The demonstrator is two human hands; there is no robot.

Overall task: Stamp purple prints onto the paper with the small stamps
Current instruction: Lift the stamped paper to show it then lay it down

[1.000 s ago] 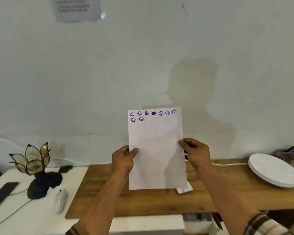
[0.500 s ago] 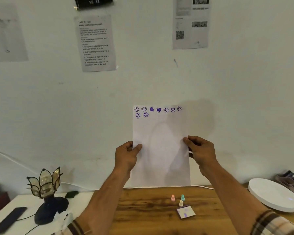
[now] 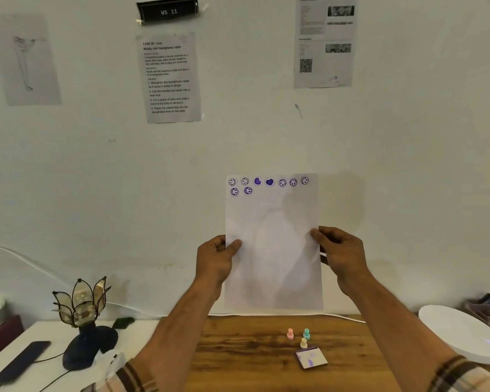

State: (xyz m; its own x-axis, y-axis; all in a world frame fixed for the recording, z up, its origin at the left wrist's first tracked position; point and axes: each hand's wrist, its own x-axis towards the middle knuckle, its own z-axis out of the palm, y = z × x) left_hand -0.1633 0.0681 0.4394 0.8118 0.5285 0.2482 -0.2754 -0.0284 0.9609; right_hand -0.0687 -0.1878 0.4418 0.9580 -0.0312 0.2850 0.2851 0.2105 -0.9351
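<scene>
I hold a white sheet of paper [image 3: 272, 244] upright in front of the wall, above the wooden table [image 3: 238, 352]. Several purple smiley and heart prints run along its top edge in two rows. My left hand [image 3: 214, 260] pinches the paper's left edge and my right hand [image 3: 341, 254] pinches its right edge. On the table below stand three small stamps: a pink stamp [image 3: 290, 333], a teal stamp [image 3: 306, 333] and a cream stamp [image 3: 303, 343]. A small ink pad [image 3: 311, 357] with purple smears lies just in front of them.
A white round disc [image 3: 461, 336] lies at the table's right end, with a grey tray [image 3: 487, 309] behind it. On the white desk to the left are a flower-shaped lamp [image 3: 82, 318], a black phone [image 3: 20, 360] and cables. Printed sheets hang on the wall.
The paper has risen higher in front of the wall with both hands still on it. The view has tilted up, and the stamps and ink pad have come into sight below the sheet.
</scene>
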